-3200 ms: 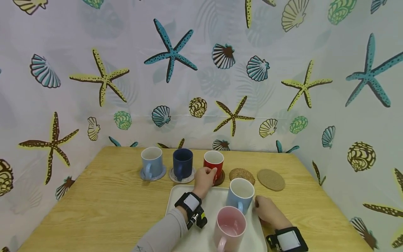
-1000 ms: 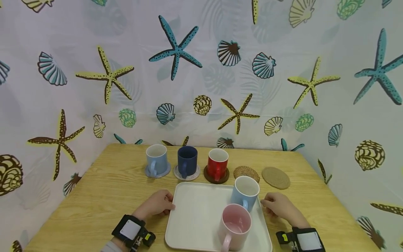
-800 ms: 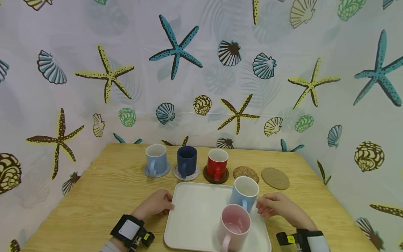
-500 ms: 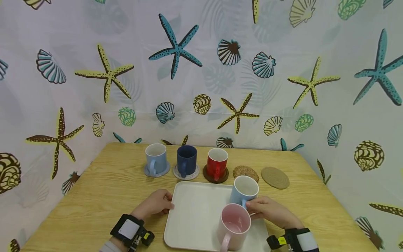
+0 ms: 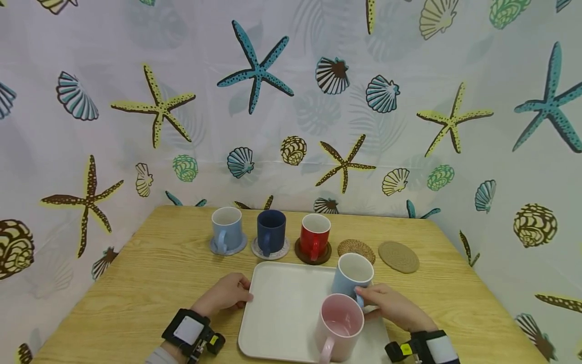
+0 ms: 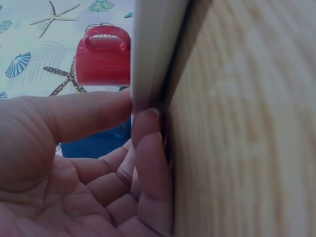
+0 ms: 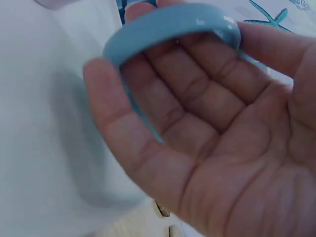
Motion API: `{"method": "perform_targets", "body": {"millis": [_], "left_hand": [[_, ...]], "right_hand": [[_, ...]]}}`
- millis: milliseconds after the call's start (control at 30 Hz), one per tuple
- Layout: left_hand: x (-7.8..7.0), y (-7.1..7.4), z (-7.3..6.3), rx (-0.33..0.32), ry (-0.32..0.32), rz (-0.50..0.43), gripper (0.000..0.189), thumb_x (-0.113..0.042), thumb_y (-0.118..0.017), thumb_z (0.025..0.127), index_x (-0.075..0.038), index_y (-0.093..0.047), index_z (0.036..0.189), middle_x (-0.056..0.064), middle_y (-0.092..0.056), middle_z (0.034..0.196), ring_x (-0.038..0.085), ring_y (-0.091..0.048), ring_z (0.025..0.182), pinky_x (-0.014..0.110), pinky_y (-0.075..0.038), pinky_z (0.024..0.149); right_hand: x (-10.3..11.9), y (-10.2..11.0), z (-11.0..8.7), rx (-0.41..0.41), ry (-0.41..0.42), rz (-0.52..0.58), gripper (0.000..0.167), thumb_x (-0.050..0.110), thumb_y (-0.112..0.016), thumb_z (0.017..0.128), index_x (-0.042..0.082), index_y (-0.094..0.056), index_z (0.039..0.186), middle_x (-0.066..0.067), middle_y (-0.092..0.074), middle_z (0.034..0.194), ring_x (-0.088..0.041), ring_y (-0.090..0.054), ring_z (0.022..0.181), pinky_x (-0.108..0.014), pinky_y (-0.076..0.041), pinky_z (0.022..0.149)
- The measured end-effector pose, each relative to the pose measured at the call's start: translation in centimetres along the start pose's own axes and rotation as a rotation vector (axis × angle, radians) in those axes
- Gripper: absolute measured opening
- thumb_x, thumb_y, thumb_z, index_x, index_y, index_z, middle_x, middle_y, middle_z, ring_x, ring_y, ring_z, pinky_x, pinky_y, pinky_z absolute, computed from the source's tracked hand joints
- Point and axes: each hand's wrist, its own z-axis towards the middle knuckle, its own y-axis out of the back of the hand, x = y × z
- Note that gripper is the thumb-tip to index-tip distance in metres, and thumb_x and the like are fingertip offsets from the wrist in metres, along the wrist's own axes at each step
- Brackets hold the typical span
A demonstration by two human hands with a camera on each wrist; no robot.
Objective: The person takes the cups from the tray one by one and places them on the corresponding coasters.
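My left hand point(image 5: 231, 291) pinches the left rim of a white tray point(image 5: 277, 323); in the left wrist view the thumb lies over the tray rim point(image 6: 150, 54) with fingertips beneath it. A light blue mug point(image 5: 347, 280) with a white inside stands at the tray's right side. My right hand point(image 5: 386, 302) holds this mug by its handle point(image 7: 173, 24), fingers around it in the right wrist view. Just in front of it on the tray stands a pink mug point(image 5: 336, 333), its handle toward me.
Along the back stand a light blue mug point(image 5: 229, 230), a navy mug point(image 5: 273, 232) and a red mug point(image 5: 316, 232), each on a coaster. To their right lie a woven brown coaster point(image 5: 356, 248) and a tan coaster point(image 5: 398, 257). A patterned cloth point(image 5: 291, 111) hangs behind the table.
My left hand has left the red mug on its dark coaster and moved to the tray's left rim. My right hand has gone from the tray's right edge to the light blue mug's handle.
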Motion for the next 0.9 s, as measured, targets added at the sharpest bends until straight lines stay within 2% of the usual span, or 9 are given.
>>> {"method": "perform_targets", "body": {"millis": [133, 233, 300, 533, 767, 900], "left_hand": [[0.0, 0.0, 0.1, 0.001, 0.0, -0.002, 0.02, -0.008, -0.07, 0.085, -0.001, -0.062, 0.102, 0.006, -0.06, 0.083, 0.016, -0.057, 0.068, 0.026, -0.047, 0.057], [0.0, 0.0, 0.1, 0.006, -0.006, -0.004, 0.02, -0.007, -0.07, 0.085, -0.001, -0.061, 0.102, 0.006, -0.059, 0.083, 0.016, -0.057, 0.068, 0.025, -0.047, 0.057], [-0.1, 0.0, 0.0, 0.005, -0.009, -0.011, 0.018, -0.006, -0.07, 0.085, -0.001, -0.061, 0.1, 0.006, -0.059, 0.083, 0.016, -0.057, 0.067, 0.025, -0.047, 0.056], [0.0, 0.3, -0.2, -0.001, 0.005, -0.019, 0.017, -0.006, -0.07, 0.085, -0.001, -0.061, 0.099, 0.006, -0.059, 0.084, 0.018, -0.057, 0.069, 0.026, -0.047, 0.058], [0.2, 0.2, 0.0, 0.015, -0.004, -0.022, 0.019, -0.007, -0.07, 0.085, -0.001, -0.061, 0.101, 0.006, -0.058, 0.082, 0.016, -0.057, 0.068, 0.024, -0.046, 0.057], [0.2, 0.1, 0.2, 0.016, -0.008, -0.022, 0.019, -0.007, -0.07, 0.085, -0.001, -0.061, 0.101, 0.006, -0.058, 0.081, 0.016, -0.056, 0.067, 0.024, -0.046, 0.057]], "right_hand": [[-0.1, 0.6, -0.3, 0.002, -0.009, 0.045, 0.04, 0.037, -0.044, 0.104, 0.005, -0.063, 0.091, 0.0, -0.058, 0.096, -0.013, -0.056, 0.093, -0.035, -0.059, 0.078], [-0.1, 1.0, -0.5, 0.011, 0.001, 0.081, 0.037, 0.034, -0.044, 0.104, 0.009, -0.064, 0.087, 0.004, -0.061, 0.087, -0.01, -0.057, 0.086, -0.031, -0.056, 0.076], [-0.1, 1.2, -0.5, -0.011, 0.006, 0.102, 0.036, 0.032, -0.044, 0.104, 0.01, -0.064, 0.084, 0.005, -0.062, 0.083, -0.01, -0.057, 0.084, -0.031, -0.055, 0.076], [0.2, 1.4, -0.5, -0.17, 0.018, 0.077, 0.037, 0.031, -0.045, 0.104, 0.01, -0.062, 0.079, 0.002, -0.058, 0.077, -0.012, -0.054, 0.08, -0.03, -0.052, 0.069], [1.3, 1.8, -0.9, -0.28, 0.015, 0.05, 0.037, 0.033, -0.047, 0.103, 0.01, -0.062, 0.078, 0.003, -0.056, 0.076, -0.01, -0.053, 0.078, -0.029, -0.051, 0.069], [2.5, 2.2, -0.7, -0.399, 0.032, 0.049, 0.038, 0.033, -0.049, 0.102, 0.008, -0.061, 0.077, 0.002, -0.056, 0.076, -0.012, -0.052, 0.078, -0.029, -0.051, 0.069]]}}
